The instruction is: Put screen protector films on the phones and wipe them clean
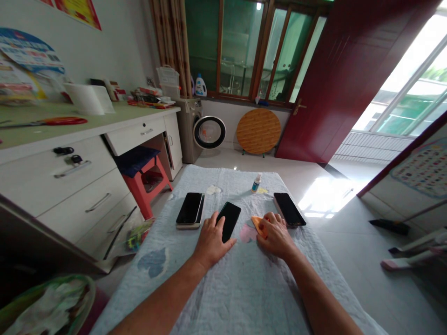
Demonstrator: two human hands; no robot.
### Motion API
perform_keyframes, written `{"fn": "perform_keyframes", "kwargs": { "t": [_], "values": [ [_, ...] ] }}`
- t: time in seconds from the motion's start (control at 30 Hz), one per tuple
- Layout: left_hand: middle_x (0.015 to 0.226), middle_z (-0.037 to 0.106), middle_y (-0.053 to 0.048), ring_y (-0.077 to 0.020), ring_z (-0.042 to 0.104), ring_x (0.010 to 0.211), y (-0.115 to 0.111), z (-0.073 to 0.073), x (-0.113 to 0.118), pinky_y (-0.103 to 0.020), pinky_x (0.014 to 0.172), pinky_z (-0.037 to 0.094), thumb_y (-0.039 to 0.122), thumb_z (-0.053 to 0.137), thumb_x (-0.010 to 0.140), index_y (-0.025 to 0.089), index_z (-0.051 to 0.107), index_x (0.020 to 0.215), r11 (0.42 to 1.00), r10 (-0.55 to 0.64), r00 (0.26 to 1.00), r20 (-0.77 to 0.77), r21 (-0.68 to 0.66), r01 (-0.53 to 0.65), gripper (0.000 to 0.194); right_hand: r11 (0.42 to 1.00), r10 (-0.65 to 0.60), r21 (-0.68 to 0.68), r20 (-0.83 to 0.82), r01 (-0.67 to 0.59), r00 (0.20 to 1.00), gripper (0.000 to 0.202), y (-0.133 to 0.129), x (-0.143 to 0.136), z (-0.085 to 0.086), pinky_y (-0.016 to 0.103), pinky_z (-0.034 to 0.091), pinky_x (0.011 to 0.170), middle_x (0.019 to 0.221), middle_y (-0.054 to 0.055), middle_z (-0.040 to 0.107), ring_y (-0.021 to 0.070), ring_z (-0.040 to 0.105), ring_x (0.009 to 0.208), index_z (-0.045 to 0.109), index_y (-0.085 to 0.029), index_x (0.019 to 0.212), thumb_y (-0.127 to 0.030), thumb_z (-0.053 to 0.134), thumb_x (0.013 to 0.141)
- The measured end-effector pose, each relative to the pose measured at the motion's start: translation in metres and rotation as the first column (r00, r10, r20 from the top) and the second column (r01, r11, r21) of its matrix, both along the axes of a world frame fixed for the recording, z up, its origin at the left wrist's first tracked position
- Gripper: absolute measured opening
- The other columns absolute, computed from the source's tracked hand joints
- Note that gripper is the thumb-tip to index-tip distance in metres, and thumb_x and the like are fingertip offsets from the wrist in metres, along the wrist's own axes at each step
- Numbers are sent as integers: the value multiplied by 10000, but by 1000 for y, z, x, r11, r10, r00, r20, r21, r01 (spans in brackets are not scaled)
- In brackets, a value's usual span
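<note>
A black phone lies tilted on the pale blue cloth of the table, and my left hand holds it by its left side and lower end. My right hand is closed around an orange cloth, just right of a pink heart on the cover. Left of my left hand, dark phones lie stacked, one over another. Another black phone lies beyond my right hand, close to the table's right edge. Near the far edge a small spray bottle stands upright.
At the left stands a white desk with drawers, and a red stool is tucked by it. A washing machine has its round door open. A bin is at the lower left.
</note>
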State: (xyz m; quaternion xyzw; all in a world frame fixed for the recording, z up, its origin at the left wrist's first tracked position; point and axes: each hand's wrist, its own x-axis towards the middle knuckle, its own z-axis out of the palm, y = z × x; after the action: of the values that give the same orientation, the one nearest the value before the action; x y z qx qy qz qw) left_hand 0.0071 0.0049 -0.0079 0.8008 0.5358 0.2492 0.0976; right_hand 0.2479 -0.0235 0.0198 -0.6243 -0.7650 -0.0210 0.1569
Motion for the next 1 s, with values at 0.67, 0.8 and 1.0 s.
{"fn": "perform_keyframes", "kwargs": {
  "t": [0.67, 0.8, 1.0],
  "values": [
    [1128, 639, -86, -247, 587, 1052, -18, 29, 6, -400, 949, 472, 268, 634, 819, 187, 617, 1191, 964, -241, 929, 282, -42, 262, 381, 991, 39, -73, -645, -112, 763, 279, 9, -23, -10, 242, 412, 591, 721, -1, 612, 136, 548, 617, 569, -191, 1083, -360, 401, 938],
    [1118, 662, -68, -186, 643, 883, -26, 32, 11, -301, 757, 536, 236, 632, 815, 206, 529, 1308, 893, -154, 813, 562, -272, 358, 505, 958, 51, -144, -764, -248, 643, 236, 5, -29, -4, 228, 416, 600, 772, -11, 582, 122, 525, 663, 543, -208, 1081, -352, 451, 918],
    [1160, 679, -81, -223, 671, 984, -27, 30, 14, -328, 838, 546, 293, 661, 826, 190, 555, 1274, 785, -77, 604, 793, -326, 527, 471, 884, 45, -200, -864, -423, 502, 246, -2, -46, 3, 207, 354, 530, 700, -51, 499, 99, 450, 593, 495, -222, 1108, -349, 506, 897]
  ]
}}
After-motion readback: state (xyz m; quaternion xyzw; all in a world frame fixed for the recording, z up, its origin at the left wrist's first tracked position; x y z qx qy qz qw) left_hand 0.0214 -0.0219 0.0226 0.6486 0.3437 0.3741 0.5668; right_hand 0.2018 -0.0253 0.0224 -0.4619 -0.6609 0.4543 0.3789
